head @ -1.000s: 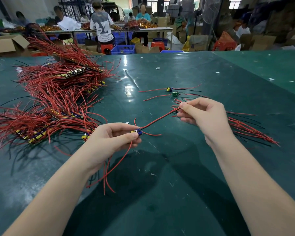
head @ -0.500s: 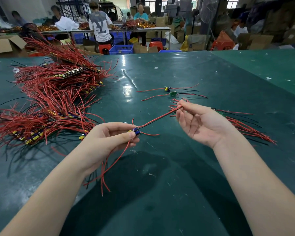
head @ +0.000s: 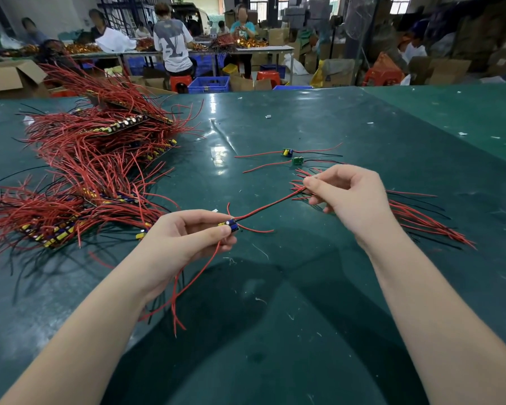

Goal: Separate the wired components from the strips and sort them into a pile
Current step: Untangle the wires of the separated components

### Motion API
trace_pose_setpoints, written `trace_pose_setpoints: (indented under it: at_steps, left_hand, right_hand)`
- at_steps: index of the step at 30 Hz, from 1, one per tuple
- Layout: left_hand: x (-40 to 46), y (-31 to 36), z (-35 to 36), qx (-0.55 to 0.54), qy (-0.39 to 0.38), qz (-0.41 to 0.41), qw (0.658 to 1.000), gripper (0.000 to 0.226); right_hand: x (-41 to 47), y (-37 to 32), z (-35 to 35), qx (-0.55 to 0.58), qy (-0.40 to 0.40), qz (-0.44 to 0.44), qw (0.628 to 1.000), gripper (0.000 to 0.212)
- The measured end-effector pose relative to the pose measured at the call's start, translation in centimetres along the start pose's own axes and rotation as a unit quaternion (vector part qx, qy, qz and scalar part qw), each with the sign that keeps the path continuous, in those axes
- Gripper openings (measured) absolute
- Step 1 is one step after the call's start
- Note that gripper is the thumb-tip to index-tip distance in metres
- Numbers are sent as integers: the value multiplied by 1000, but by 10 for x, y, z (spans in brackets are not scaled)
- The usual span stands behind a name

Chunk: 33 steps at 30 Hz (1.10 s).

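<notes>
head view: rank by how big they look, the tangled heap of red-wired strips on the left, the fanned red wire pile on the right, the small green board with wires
1. Tangled heap of red-wired strips, clearly largest.
2. Fanned red wire pile, partly hidden by the right hand.
3. Small green board, smallest, though farther from the camera.

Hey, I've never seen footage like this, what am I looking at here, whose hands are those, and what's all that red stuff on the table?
This is one picture from a camera worn on a person's head, looking down at their own bare hands. No machine is involved. The left hand pinches a small blue component; the right hand pinches the far end of its red and black wires. On the green table, the heap on the left is unsorted strips of wired components. A sorted pile lies behind the right hand, and two loose pieces beyond it.
</notes>
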State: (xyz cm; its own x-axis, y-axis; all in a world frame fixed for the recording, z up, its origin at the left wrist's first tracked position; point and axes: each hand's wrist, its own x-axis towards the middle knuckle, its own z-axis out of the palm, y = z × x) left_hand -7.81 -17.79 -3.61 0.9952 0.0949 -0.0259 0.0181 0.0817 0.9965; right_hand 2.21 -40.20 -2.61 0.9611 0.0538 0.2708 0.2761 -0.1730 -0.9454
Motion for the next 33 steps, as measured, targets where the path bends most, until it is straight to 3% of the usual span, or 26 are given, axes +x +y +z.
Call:
trace_pose_setpoints:
  at_steps: [5,8,10,14,16,19,22,27,33]
  left_hand:
    - [1,0,1,13,-4,-3,1000,24]
    - [1,0,0,12,-4,-2,1000,21]
    - [1,-1,0,10,-6,-2,1000,20]
    - [2,-1,-2,-15,9,-2,1000,18]
    - [3,-1,-4,-27,13,-2,1000,18]
    - [2,-2,-4,-25,8,-2,1000,20]
    - [3,0,-5,-29,9,1,1000,23]
    - [1,2,-4,-31,1,6,1000,27]
    - [-1,5,0,-28,-8,11,1000,28]
  right_hand:
    - [-5,6,7,-254,68,-154,952,16]
    - [-7,4,9,-315,88,-202,923,14]
    - [-8,5,10,-304,96,-201,926,13]
    - [-7,4,11,-76,63,-78,992,15]
    - [-6,1,11,53,40,4,998,15]
    - [-4,-6,7,208,-21,169,963,8]
    - [-3,-9,2,374,-96,294,874,7]
    - [-5,-8,5,470,-130,320,812,4]
    - [-9,-12,10,519,-120,267,803,4]
